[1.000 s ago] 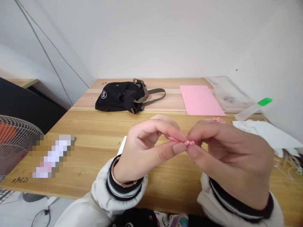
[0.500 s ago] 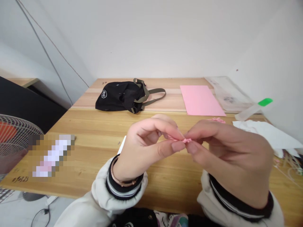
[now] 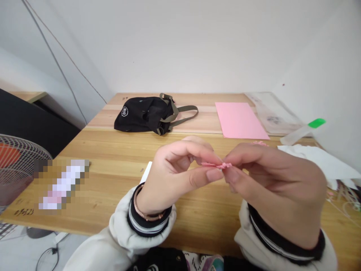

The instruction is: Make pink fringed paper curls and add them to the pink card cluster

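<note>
Both hands meet above the wooden table, fingertips nearly touching. Between them is a small pink piece with a bumpy, twisted edge; what it is made of I cannot make out. My left hand pinches its left part between thumb and index finger. From the other side my right hand pinches its right end with thumb and index finger. Most of the piece is hidden by the fingertips. Just behind the right hand lies another pink bumpy bit, partly covered.
At the back of the wooden table lie a black bag with olive straps and a pink sheet. Right of them are a green-capped translucent tube, white paper and thin loose strands. A fan stands left.
The fingertips have shifted slightly on the pink piece, and a little more of its edge shows between them. Both hands stay in nearly the same place.
</note>
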`<state>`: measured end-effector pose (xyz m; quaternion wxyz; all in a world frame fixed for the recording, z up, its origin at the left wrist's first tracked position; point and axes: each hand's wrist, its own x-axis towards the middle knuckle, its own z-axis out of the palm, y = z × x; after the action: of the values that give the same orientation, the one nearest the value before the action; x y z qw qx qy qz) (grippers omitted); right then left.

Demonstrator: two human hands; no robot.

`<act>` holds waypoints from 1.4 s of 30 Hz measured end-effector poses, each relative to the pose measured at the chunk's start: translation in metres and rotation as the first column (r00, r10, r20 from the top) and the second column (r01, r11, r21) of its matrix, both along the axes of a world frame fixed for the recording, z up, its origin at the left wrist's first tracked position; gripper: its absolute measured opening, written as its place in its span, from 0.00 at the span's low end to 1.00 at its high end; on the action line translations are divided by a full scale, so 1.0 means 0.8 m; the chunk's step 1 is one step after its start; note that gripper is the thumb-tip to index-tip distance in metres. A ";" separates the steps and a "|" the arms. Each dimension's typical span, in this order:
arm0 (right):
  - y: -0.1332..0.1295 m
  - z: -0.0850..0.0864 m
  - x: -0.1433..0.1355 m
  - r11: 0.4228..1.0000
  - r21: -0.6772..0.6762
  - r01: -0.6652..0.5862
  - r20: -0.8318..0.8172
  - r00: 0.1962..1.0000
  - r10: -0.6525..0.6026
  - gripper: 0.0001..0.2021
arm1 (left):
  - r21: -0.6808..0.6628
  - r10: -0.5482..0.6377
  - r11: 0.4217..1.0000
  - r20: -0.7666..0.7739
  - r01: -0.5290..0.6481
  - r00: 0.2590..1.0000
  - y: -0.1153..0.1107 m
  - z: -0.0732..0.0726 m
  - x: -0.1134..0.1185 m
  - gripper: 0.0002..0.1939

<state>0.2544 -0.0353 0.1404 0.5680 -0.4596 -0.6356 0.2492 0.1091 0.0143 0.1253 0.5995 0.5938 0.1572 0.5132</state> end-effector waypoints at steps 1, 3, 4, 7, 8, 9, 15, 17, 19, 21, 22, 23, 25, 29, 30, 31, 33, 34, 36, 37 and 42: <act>0.000 0.000 0.000 1.000 0.000 -0.001 -0.004 1.000 0.001 0.03 | -0.003 0.004 1.000 -0.001 -0.004 1.000 0.000 0.000 0.000 0.04; 0.000 0.000 0.000 1.000 -0.003 -0.005 -0.013 1.000 0.005 0.03 | -0.008 0.012 1.000 0.000 -0.012 1.000 0.000 0.000 0.001 0.03; 0.000 0.000 -0.001 1.000 -0.007 -0.009 -0.016 1.000 0.009 0.03 | -0.010 0.014 1.000 0.000 -0.014 1.000 0.000 0.000 0.001 0.03; -0.001 0.000 -0.001 1.000 -0.013 -0.015 -0.026 1.000 0.015 0.03 | -0.017 0.014 1.000 0.006 -0.014 1.000 0.000 0.000 0.002 0.04; -0.001 0.000 -0.001 1.000 -0.014 -0.015 -0.029 0.999 0.015 0.03 | -0.020 0.013 1.000 0.009 -0.013 1.000 -0.001 0.000 0.002 0.04; -0.001 0.000 -0.002 1.000 -0.014 -0.013 -0.031 0.999 0.013 0.04 | -0.021 0.012 1.000 0.012 -0.011 1.000 -0.001 0.001 0.002 0.04; -0.001 0.001 -0.002 1.000 -0.018 -0.003 -0.013 1.000 0.002 0.03 | -0.001 0.013 1.000 -0.001 -0.013 1.000 0.000 0.000 0.002 0.05; -0.001 0.001 -0.001 1.000 -0.021 -0.001 -0.007 1.000 0.001 0.03 | 0.020 0.013 1.000 -0.006 -0.013 1.000 -0.001 -0.001 0.001 0.06; -0.001 0.002 -0.002 1.000 -0.027 0.004 -0.007 1.000 -0.004 0.03 | 0.047 0.022 0.999 -0.016 -0.021 1.000 -0.001 -0.001 0.000 0.07; -0.001 0.002 -0.002 0.999 -0.031 0.006 -0.009 1.000 -0.006 0.03 | 0.072 0.048 0.996 -0.033 -0.046 0.998 -0.002 0.000 -0.001 0.07; -0.001 0.002 -0.002 1.000 -0.031 0.005 -0.011 1.000 -0.006 0.03 | 0.084 0.065 0.995 -0.042 -0.061 0.997 -0.003 0.000 -0.001 0.07; -0.001 0.002 -0.003 1.000 -0.028 0.004 -0.013 1.000 -0.004 0.03 | 0.095 0.081 0.993 -0.049 -0.076 0.995 -0.003 0.001 -0.001 0.07; -0.001 0.002 -0.002 1.000 -0.023 0.002 -0.011 1.000 -0.002 0.04 | 0.115 0.104 0.989 -0.053 -0.097 0.993 -0.004 0.002 -0.001 0.07; -0.001 0.003 -0.001 1.000 -0.019 0.002 0.013 1.000 -0.002 0.05 | 0.131 0.107 0.986 -0.048 -0.100 0.993 -0.005 0.002 0.000 0.06; -0.001 0.003 -0.001 1.000 -0.017 0.000 0.018 1.000 0.000 0.05 | 0.132 0.108 0.986 -0.047 -0.101 0.993 -0.005 0.002 0.000 0.06; -0.001 0.003 -0.001 1.000 -0.014 -0.001 0.022 1.000 0.001 0.05 | 0.132 0.111 0.986 -0.047 -0.104 0.993 -0.005 0.002 0.000 0.05; -0.001 0.004 -0.001 1.000 -0.010 0.003 0.029 1.000 -0.003 0.05 | 0.132 0.118 0.985 -0.047 -0.111 0.992 -0.005 0.001 0.000 0.05; -0.001 0.004 -0.001 1.000 -0.010 0.008 0.032 0.999 -0.008 0.05 | 0.131 0.120 0.985 -0.047 -0.113 0.992 -0.005 0.001 0.000 0.05; -0.001 0.004 -0.001 1.000 -0.013 0.018 0.035 0.999 -0.017 0.05 | 0.133 0.119 0.985 -0.041 -0.112 0.992 -0.005 0.001 0.000 0.05; -0.001 0.004 -0.001 1.000 -0.013 0.018 0.035 0.999 -0.018 0.05 | 0.134 0.117 0.985 -0.038 -0.111 0.992 -0.005 0.001 0.000 0.05; -0.002 0.002 -0.001 1.000 -0.005 0.013 0.037 0.999 -0.013 0.05 | 0.148 0.118 0.983 -0.029 -0.112 0.993 -0.004 0.000 0.000 0.05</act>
<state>0.2538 -0.0367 0.1422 0.5564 -0.4698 -0.6425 0.2386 0.1090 0.0113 0.1251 0.5206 0.6356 0.1645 0.5459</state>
